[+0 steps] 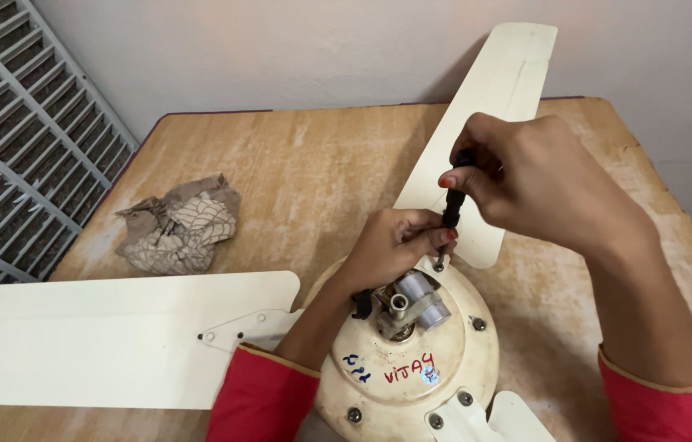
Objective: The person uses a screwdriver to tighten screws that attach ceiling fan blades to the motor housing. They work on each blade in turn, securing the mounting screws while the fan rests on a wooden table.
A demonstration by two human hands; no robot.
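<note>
Working a screwdriver into a ceiling fan lying on the table.
From left, I see a rag, then my left hand pinching the screwdriver tip at a screw by the blade root. The screwdriver stands nearly upright, tip down. My right hand is curled closed around its black handle.

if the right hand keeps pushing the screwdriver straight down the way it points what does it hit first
Most likely the screw at the blade bracket on the fan motor housing. The right hand aims the screwdriver there, and the left hand fingers steady its tip.
</note>
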